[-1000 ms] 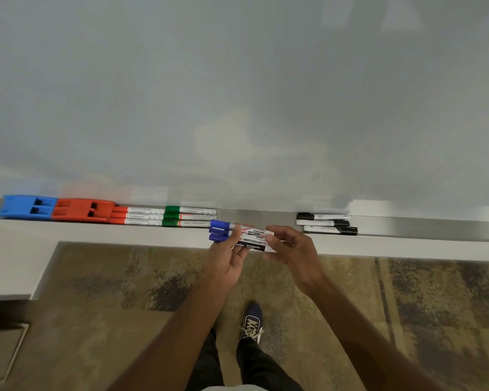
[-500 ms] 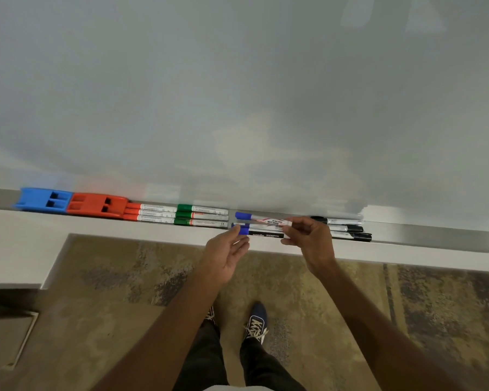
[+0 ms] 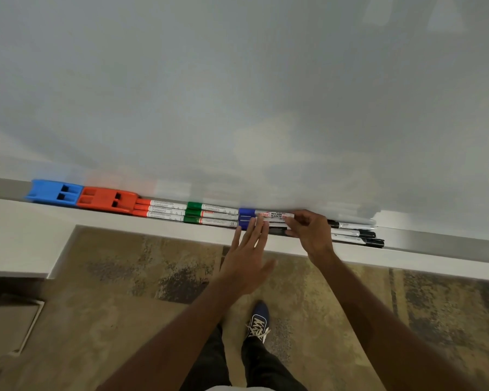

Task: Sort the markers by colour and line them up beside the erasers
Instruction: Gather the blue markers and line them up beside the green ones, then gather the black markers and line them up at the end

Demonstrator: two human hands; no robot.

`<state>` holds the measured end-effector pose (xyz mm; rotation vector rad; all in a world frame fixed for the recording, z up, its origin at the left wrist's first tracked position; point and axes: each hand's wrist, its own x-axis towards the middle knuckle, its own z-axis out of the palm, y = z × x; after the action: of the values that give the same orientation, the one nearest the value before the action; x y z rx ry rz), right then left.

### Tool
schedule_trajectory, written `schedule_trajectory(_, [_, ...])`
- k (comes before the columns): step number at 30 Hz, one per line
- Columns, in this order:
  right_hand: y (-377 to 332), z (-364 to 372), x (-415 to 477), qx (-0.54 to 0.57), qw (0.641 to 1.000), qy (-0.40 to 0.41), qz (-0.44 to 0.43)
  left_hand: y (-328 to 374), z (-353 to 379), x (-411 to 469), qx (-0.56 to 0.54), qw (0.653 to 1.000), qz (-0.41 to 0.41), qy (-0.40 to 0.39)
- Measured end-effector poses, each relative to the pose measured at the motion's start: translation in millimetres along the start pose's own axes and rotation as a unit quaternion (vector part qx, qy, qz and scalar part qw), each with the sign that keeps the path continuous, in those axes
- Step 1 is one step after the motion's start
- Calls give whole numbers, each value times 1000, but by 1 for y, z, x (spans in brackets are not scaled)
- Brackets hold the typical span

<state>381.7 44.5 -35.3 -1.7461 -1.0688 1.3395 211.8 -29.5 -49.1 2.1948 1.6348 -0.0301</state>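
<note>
Where the whiteboard [image 3: 237,80] meets its tray [image 3: 435,244]: blue eraser [image 3: 54,192], then orange eraser [image 3: 108,199], touching end to end. Just right of them, three red markers [image 3: 164,211], three green markers [image 3: 209,216], then blue markers [image 3: 254,218] — all lying lengthwise in the tray. Left hand [image 3: 247,258] flat and spread, fingertips [image 3: 259,224] resting on the blue markers, gripping nothing. Right hand [image 3: 311,235] curled over their right ends — pinch or mere touch, cannot tell. Black markers [image 3: 353,234] just beyond, at right.
</note>
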Motion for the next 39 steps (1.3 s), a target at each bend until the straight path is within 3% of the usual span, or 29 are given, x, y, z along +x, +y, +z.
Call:
schedule_trajectory(8, [-9, 12, -4, -148, 987, 2, 54, -12, 13, 14, 62, 998, -6, 5])
schedule_trajectory(23, [-29, 12, -10, -190, 976, -24, 102, -11, 17, 15, 61, 998, -4, -12])
schedule_trajectory(28, [-27, -8, -21, -270, 963, -19, -11, -12, 20, 14, 71, 997, -4, 3])
schedule_trajectory(33, [-6, -51, -24, -383, 906, -14, -178, -5, 17, 14, 31, 999, 20, 31])
schedule_trajectory(39, [25, -117, -19, -515, 833, 49, -195, 15, 21, 10, -46, 997, 27, 63])
